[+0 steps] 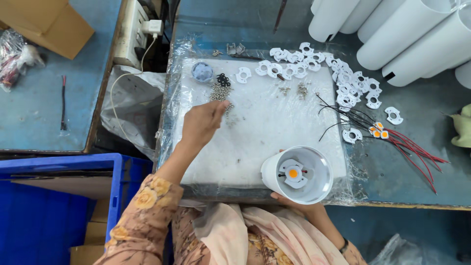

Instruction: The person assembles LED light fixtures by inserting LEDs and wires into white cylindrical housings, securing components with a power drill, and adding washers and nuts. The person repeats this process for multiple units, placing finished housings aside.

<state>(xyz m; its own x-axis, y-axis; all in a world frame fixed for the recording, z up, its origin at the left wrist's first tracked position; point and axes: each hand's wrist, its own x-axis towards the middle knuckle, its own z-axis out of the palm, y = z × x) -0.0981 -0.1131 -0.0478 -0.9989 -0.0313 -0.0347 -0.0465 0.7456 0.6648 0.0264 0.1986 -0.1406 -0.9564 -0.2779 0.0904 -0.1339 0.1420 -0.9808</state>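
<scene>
My right hand (299,203) holds a white cylindrical lamp housing (297,174) from below at the near edge of the white work pad (274,122). Inside the housing sits a white holder with an orange-yellow LED chip (293,173). My left hand (203,120) reaches forward over the pad, fingers pinched together at a pile of small silver screws (221,92). Whether a screw is between the fingertips cannot be seen. A few black washers (223,79) lie just beyond the screws.
Several white plastic holders (343,73) are scattered at the pad's far right. Red and black wires with LED chips (387,135) lie on the right. White tubes (407,34) lean at top right. A small round dish (202,71), a blue crate (59,196) and a power strip (132,29) are on the left.
</scene>
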